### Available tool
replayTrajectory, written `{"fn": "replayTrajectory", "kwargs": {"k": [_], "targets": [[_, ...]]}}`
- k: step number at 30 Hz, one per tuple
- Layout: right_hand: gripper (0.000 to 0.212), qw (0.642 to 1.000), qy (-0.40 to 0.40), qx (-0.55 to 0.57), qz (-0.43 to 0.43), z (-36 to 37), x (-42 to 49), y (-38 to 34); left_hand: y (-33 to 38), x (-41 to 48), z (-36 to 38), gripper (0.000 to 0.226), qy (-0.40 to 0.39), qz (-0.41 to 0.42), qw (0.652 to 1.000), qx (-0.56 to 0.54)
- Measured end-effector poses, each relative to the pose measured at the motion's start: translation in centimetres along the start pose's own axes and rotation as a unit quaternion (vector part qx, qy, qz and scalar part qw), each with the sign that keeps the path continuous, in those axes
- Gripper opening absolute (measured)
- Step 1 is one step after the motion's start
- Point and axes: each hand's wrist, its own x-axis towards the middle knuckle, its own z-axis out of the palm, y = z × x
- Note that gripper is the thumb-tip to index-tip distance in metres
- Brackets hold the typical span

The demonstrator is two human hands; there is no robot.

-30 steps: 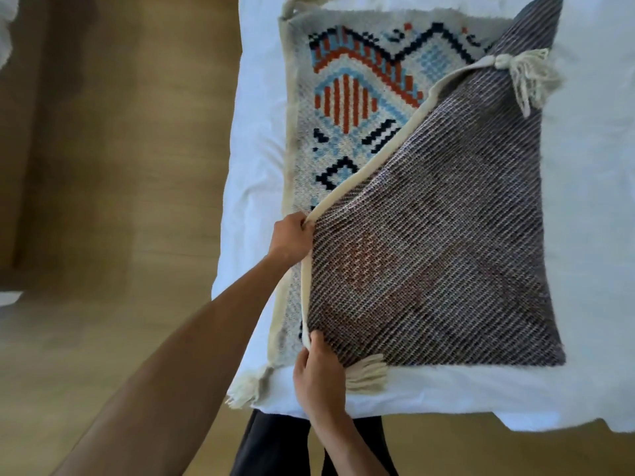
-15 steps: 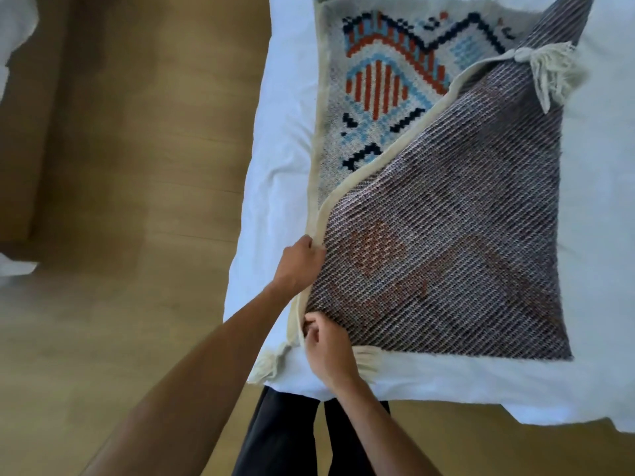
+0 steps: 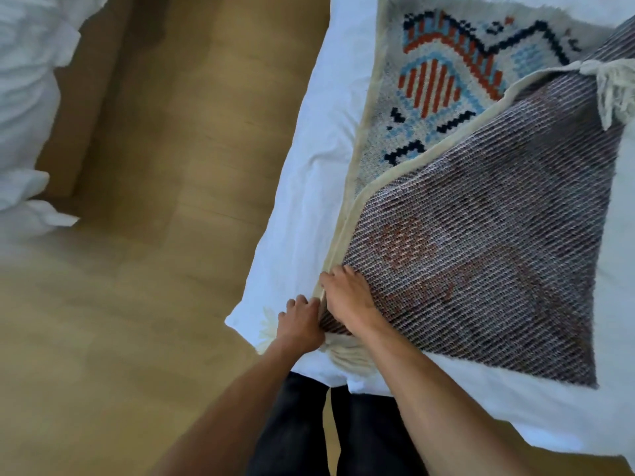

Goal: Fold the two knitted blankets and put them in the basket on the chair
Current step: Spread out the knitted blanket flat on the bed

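on the white bed sheet (image 3: pixel 309 159), from centre out to 2 o'clock: knitted blanket (image 3: pixel 481 255) lying flat, folded diagonally over itself, with the dull grey-brown reverse facing up toward 3 o'clock and the patterned face, cream with orange, pale blue and navy zigzags, left bare at 1 o'clock. cream border (image 3: pixel 433 151) running along the diagonal fold from the near corner up to a cream tassel (image 3: pixel 613 87) at 2 o'clock. just below centre, toward 6 o'clock, at the blanket's near corner: left hand (image 3: pixel 300 326) with fingers curled tight against the corner's edge, gripping it, fingertips out of sight. right hand (image 3: pixel 347 300) just beside the left, palm down on the reverse side, fingers bent over the cream border and clamped on it. second tassel (image 3: pixel 347 355) spilling out from under both wrists at 6 o'clock, resting near the sheet's edge. dark trousers (image 3: pixel 292 427) below the bed edge at 6 o'clock. wooden floor (image 3: pixel 154 252) filling 9 o'clock, with rumpled white bedding (image 3: pixel 24 97) at 10 o'clock, well apart from the blanket.
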Motion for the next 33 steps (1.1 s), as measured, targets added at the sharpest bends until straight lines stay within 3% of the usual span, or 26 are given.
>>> {"fn": "replayTrajectory", "kwargs": {"k": [4,7,9,12,19,25,33], "targets": [[0.028,0.997,0.048,0.031,-0.042,0.3,0.0,-0.4,-0.9,0.0,-0.1,0.022,0.003,-0.046,0.998,-0.047],[0.045,0.996,0.015,0.048,-0.068,0.7,-0.7,-0.5,-0.9,-0.6,0.0,0.019,0.02,-0.067,0.993,-0.094],[0.049,0.995,0.02,0.083,-0.049,0.3,-1.6,-0.4,-0.9,-1.4,-0.3,0.021,0.026,-0.076,0.988,-0.135],[0.036,0.985,0.057,0.164,-0.024,-0.9,-3.7,-0.3,-1.3,-3.3,-1.8,0.031,0.048,-0.097,0.976,-0.187],[0.018,0.955,-0.019,0.274,0.111,-4.2,-9.6,0.4,-4.5,-11.2,-6.3,0.015,0.101,-0.12,0.933,-0.324],[0.011,0.954,-0.019,0.268,0.134,-6.7,-9.5,-4.0,-10.6,-14.3,-9.2,0.015,0.1,-0.093,0.937,-0.322],[0.015,0.951,-0.055,0.269,0.142,-9.0,-3.9,-17.2,-23.3,-14.1,-14.3,0.018,0.044,-0.021,0.961,-0.271]]}}
